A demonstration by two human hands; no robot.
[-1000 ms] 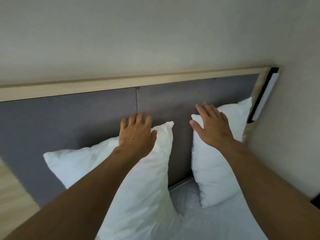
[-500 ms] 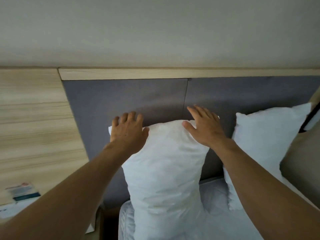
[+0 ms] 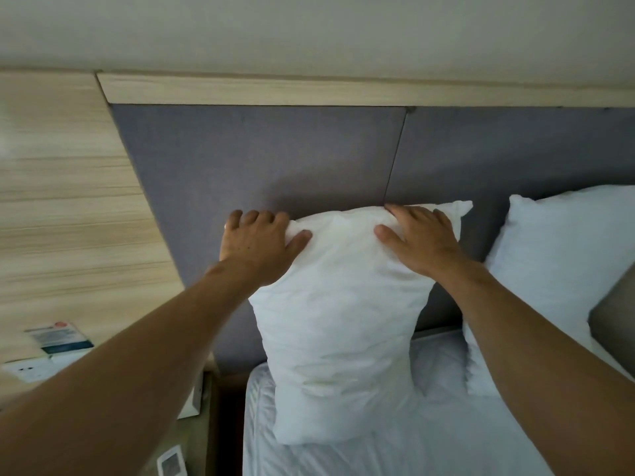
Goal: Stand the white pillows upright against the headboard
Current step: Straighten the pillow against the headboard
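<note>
A white pillow (image 3: 340,324) stands upright on its short end against the grey padded headboard (image 3: 261,159). My left hand (image 3: 256,247) grips its top left corner, thumb pressed into the front. My right hand (image 3: 419,242) lies on the top right part, fingers over the upper edge. A second white pillow (image 3: 549,262) leans upright against the headboard at the right, apart from both hands.
White bedding (image 3: 412,448) covers the mattress below the pillows. A light wood wall panel (image 3: 68,207) sits left of the headboard, with a leaflet (image 3: 58,336) and a socket plate (image 3: 27,369) near it. A brown cushion edge (image 3: 615,324) shows at far right.
My right hand left the right pillow and came onto the left one. The left pillow went from tilted to upright, and the view swung left.
</note>
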